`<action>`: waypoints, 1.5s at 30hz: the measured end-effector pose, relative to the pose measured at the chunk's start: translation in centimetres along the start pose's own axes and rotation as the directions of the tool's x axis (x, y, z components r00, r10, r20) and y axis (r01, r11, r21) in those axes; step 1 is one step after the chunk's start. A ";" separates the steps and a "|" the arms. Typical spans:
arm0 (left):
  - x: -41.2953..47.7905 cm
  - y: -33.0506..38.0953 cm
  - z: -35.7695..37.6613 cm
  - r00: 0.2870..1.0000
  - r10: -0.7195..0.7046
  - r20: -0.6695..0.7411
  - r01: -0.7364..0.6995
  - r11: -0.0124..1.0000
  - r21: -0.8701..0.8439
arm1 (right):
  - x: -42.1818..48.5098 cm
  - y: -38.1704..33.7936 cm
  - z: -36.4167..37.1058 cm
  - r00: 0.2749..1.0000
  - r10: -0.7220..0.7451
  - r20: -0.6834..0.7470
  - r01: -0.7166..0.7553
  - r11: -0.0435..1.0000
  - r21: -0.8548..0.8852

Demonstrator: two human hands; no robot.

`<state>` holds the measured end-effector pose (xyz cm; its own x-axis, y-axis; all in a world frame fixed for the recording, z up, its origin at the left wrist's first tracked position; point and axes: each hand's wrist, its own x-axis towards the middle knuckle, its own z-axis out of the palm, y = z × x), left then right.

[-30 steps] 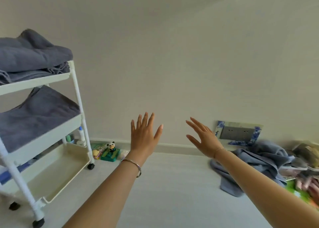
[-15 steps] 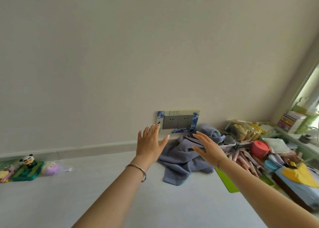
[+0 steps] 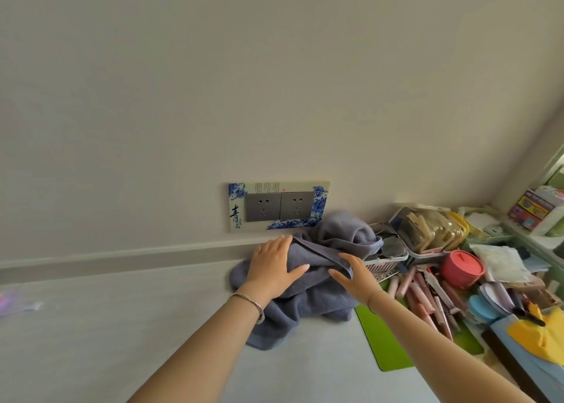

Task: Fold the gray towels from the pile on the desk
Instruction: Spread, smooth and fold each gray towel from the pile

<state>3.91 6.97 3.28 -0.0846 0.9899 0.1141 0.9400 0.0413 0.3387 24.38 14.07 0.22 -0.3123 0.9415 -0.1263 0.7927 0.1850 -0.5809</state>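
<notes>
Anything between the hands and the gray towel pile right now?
Nothing visible. The left hand lies flat on the gray towel pile, and the right hand touches a fold on its right side. The white basket only borders the pile's right.

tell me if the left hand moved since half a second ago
Yes, rightward: the left hand was left of the socket plate, short of the gray towels; now it lies directly below the plate, on the towels.
</notes>
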 end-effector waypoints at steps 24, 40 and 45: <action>4.8 2.0 2.7 0.952 0.004 0.305 0.122 0.912 -0.391 | 3.1 0.4 -1.0 0.894 -0.153 0.421 -0.155 0.775 0.612; 0.0 2.3 -8.5 0.976 0.152 0.153 -0.024 0.780 -0.625 | -4.2 -9.1 -9.4 0.920 -0.203 0.336 0.090 0.942 0.324; -2.1 2.2 -15.3 0.995 0.074 -0.065 -0.098 0.649 -0.755 | -7.2 -12.5 -11.0 0.954 -0.138 0.268 0.061 0.959 0.275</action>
<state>1.09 2.93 18.05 -0.0358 0.9792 0.1997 0.3687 -0.1729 0.9134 22.52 8.05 17.24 -0.5473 0.7969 -0.2558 0.5973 0.1577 -0.7864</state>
